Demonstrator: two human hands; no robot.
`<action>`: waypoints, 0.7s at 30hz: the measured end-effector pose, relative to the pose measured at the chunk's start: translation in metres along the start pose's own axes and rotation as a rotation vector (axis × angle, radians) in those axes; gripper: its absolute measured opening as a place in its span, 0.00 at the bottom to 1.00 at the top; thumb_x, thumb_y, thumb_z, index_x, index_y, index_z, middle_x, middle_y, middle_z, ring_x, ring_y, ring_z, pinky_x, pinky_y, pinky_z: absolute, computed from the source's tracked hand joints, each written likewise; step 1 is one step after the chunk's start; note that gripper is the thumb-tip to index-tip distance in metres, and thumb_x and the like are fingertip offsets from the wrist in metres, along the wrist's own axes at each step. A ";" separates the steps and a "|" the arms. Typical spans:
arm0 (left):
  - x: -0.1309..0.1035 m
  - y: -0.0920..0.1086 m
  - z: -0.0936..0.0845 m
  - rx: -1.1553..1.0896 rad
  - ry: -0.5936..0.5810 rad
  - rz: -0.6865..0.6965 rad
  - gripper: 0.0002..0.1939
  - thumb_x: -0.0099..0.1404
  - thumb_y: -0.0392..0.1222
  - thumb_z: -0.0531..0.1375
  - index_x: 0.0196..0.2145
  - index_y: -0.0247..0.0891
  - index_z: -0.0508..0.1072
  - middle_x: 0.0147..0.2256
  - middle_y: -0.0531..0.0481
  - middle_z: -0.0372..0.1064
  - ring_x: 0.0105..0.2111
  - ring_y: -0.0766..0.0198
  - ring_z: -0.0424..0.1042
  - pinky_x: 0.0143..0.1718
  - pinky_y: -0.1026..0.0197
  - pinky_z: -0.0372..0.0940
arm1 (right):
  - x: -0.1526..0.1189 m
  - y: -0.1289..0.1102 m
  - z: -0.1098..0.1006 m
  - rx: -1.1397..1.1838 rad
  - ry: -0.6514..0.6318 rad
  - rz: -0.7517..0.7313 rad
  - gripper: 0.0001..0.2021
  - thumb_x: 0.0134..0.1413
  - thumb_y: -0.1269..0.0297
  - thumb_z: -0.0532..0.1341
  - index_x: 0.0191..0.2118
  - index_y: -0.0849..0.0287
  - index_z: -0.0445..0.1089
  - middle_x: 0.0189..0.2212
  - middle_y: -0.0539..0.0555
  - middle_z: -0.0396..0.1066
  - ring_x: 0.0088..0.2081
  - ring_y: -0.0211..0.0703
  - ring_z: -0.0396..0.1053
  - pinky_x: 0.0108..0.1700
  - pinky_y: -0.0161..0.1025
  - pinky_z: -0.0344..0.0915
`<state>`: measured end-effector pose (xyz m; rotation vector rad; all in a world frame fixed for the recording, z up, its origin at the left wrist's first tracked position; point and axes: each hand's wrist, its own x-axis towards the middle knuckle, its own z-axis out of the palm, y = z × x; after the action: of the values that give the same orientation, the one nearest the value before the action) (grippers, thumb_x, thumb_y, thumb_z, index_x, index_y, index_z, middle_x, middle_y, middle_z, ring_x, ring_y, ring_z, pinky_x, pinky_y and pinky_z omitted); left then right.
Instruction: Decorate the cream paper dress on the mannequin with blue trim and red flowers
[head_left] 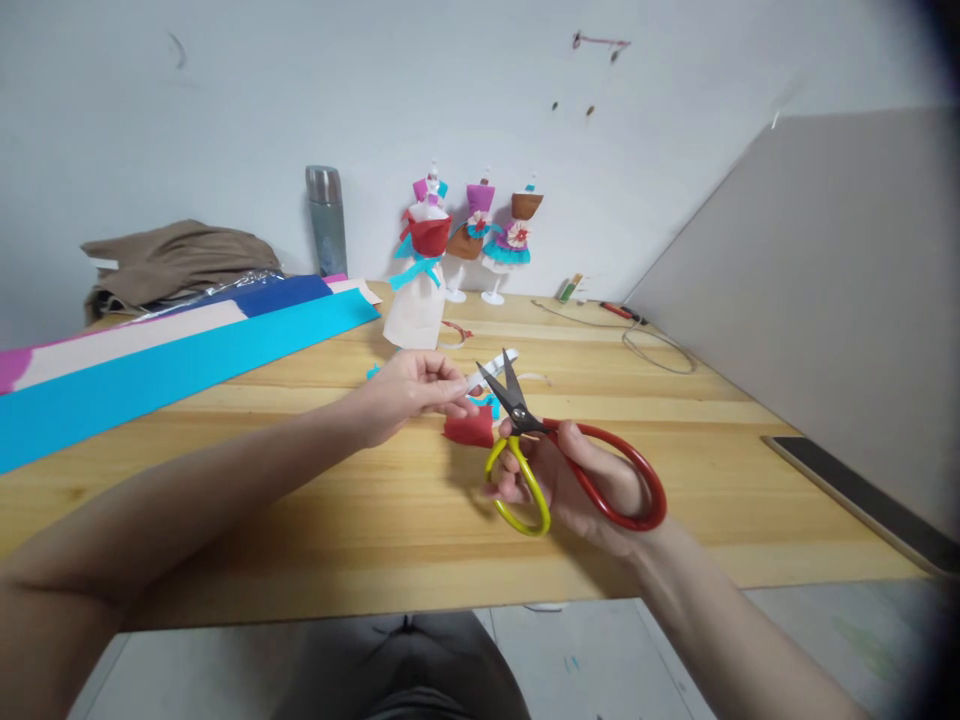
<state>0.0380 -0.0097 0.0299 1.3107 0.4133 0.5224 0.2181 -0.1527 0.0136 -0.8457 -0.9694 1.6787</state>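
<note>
Thumb and fingers of my left hand [420,390] pinch a narrow white strip [495,371] over the middle of the table. My right hand [577,480] is in the handles, one red and one yellow, of a pair of scissors [519,416]. The dark blades are spread apart, their tips beside the strip; whether they touch it I cannot tell. Beneath the hands lie a red piece [469,427] and a small blue piece [487,402]. Behind my left hand stands a doll-sized dress form [429,240] with a red top, blue bow and cream skirt.
Two more dressed forms [478,235] [517,235] stand near the wall. A bottle [327,222] and brown cloth [184,262] are at the back left, with long coloured sheets [187,362] in front. A cable [660,362] lies back right, and a dark flat device [862,500] at the right edge.
</note>
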 end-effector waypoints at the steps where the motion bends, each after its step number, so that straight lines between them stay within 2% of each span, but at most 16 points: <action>1: 0.000 0.000 0.000 0.025 0.006 0.007 0.16 0.55 0.43 0.72 0.27 0.32 0.70 0.30 0.45 0.78 0.31 0.66 0.78 0.39 0.63 0.71 | 0.000 0.000 0.001 -0.005 0.005 -0.008 0.29 0.53 0.38 0.64 0.49 0.59 0.71 0.33 0.57 0.73 0.32 0.47 0.72 0.41 0.48 0.72; 5: -0.001 0.002 0.002 0.109 0.037 0.039 0.15 0.55 0.44 0.72 0.26 0.33 0.70 0.28 0.45 0.78 0.30 0.66 0.78 0.37 0.63 0.71 | 0.001 0.002 0.003 -0.022 0.076 -0.032 0.26 0.53 0.40 0.65 0.45 0.58 0.71 0.28 0.52 0.70 0.23 0.37 0.62 0.33 0.43 0.70; 12: 0.000 0.003 0.003 0.206 0.074 0.067 0.11 0.57 0.41 0.70 0.28 0.32 0.74 0.26 0.47 0.77 0.28 0.67 0.76 0.36 0.63 0.71 | 0.002 0.011 0.003 -0.092 0.109 -0.076 0.23 0.57 0.39 0.62 0.35 0.58 0.68 0.14 0.44 0.56 0.17 0.34 0.55 0.22 0.34 0.58; 14: 0.000 0.002 0.003 0.202 0.075 0.064 0.11 0.56 0.41 0.70 0.28 0.32 0.73 0.28 0.46 0.77 0.28 0.67 0.76 0.37 0.62 0.71 | 0.004 0.017 0.004 -0.033 0.115 -0.087 0.21 0.58 0.41 0.62 0.34 0.57 0.67 0.15 0.42 0.55 0.14 0.30 0.48 0.18 0.32 0.53; 17: 0.000 0.000 0.004 0.164 0.079 0.060 0.12 0.55 0.41 0.71 0.27 0.32 0.73 0.29 0.47 0.78 0.30 0.66 0.77 0.41 0.61 0.71 | 0.010 0.025 0.008 0.052 0.127 -0.096 0.20 0.57 0.42 0.63 0.37 0.56 0.67 0.18 0.41 0.58 0.13 0.27 0.40 0.15 0.30 0.48; 21: 0.001 0.000 0.002 0.107 0.086 0.091 0.14 0.53 0.41 0.72 0.26 0.33 0.72 0.30 0.48 0.77 0.35 0.65 0.77 0.45 0.60 0.70 | 0.013 0.028 0.010 0.023 0.084 -0.068 0.21 0.56 0.41 0.63 0.36 0.55 0.65 0.19 0.42 0.59 0.14 0.27 0.45 0.15 0.30 0.50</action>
<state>0.0400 -0.0104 0.0302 1.4181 0.4599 0.6420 0.1946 -0.1483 -0.0077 -0.8525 -0.9098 1.5809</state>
